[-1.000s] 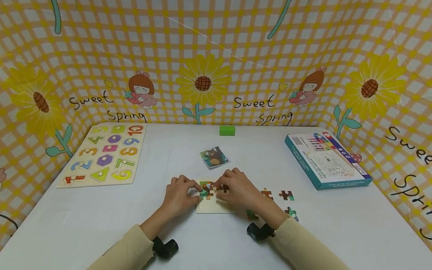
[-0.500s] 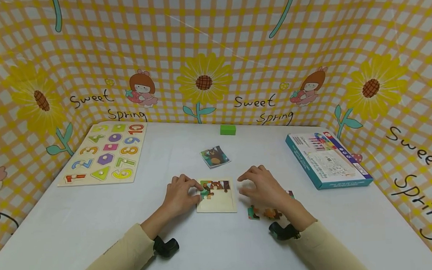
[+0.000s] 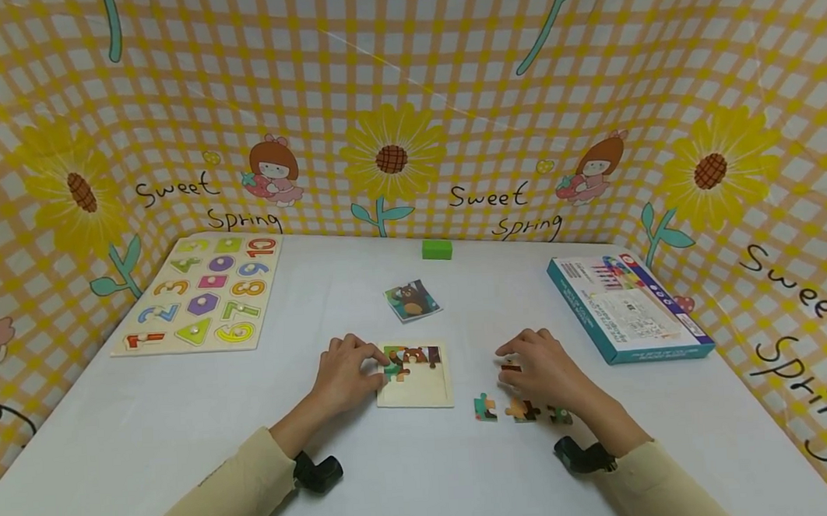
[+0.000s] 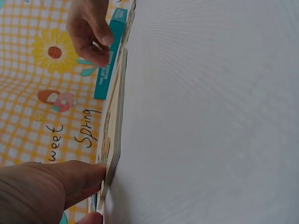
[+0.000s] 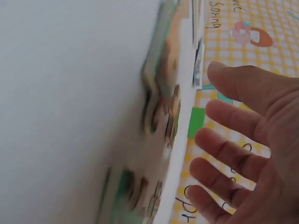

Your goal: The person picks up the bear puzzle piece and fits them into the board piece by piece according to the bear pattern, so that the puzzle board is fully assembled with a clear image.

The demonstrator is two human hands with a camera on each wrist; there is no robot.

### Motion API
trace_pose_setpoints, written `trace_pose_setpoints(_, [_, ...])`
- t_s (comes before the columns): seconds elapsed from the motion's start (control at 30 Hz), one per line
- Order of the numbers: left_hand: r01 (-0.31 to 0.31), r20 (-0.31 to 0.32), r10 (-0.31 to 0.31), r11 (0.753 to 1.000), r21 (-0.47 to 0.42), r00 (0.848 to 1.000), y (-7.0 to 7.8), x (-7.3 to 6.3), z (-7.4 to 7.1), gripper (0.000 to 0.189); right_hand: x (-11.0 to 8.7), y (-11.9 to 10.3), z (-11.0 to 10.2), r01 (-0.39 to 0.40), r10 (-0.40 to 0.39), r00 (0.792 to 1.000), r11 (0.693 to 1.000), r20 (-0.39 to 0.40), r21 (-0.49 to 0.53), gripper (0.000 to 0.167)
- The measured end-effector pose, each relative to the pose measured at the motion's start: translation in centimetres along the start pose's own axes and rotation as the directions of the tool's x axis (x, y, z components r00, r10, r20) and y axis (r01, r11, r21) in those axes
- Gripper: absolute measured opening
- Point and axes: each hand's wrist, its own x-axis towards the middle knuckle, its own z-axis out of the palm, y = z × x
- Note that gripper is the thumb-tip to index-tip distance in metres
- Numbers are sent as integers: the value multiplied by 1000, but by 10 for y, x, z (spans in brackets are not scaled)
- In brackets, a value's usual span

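A small wooden jigsaw board [image 3: 424, 391] lies flat in the middle, with joined bear pieces [image 3: 415, 354] along its upper part and bare wood below. My left hand [image 3: 346, 377] holds the board's left edge; the left wrist view shows the thumb [image 4: 86, 173] against that edge. To the right, my right hand [image 3: 547, 369] hovers with fingers apart over a brown jigsaw piece [image 3: 509, 364], partly hidden. In front of that hand lie a green-and-orange piece [image 3: 485, 408], an orange-brown piece [image 3: 522, 410] and a dark green piece [image 3: 560, 415]. The right wrist view shows nothing held.
A bear picture card [image 3: 412, 300] lies behind the jigsaw board, and a green block [image 3: 437, 249] sits farther back. The number-and-shape board [image 3: 211, 282] occupies the back left. A teal-sided box [image 3: 626, 305] is at the right. Checked cloth [image 3: 390, 72] rises behind the table.
My right hand has let go of the piece at the board's upper right and moved rightward to the loose pieces. My left hand stays at the board's left edge.
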Motion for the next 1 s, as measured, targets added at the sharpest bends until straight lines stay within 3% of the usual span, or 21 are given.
trace_pose_setpoints(0.47, [0,17,-1,1000,1,1000,0,0,-1,18,-12,27,-3,-31,30,998,999,53,24,29])
trace_pose_setpoints(1.0, [-7,6,7,1000,2,1000,-1,-1,0,17,-13,33,-2,-26,21,997,997,81,66,28])
